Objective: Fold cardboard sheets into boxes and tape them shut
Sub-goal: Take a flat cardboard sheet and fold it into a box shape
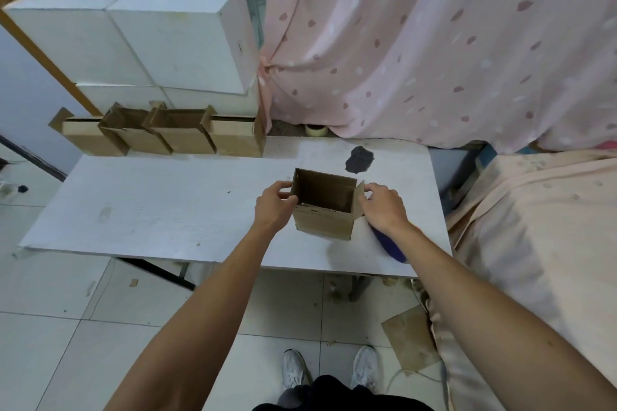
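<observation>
Small cardboard box [324, 223] sits open-topped on the white table [150, 210], toward its right end. It looks light and thin-walled, so I'd hold it by the corners. Left hand [274, 207] grips its left wall, right hand [384, 207] pinches the right flap. Folded boxes [187, 140] line the back.

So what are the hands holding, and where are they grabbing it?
The open cardboard box. The left hand grips its left wall near the top; the right hand holds the flap on its right side.
</observation>
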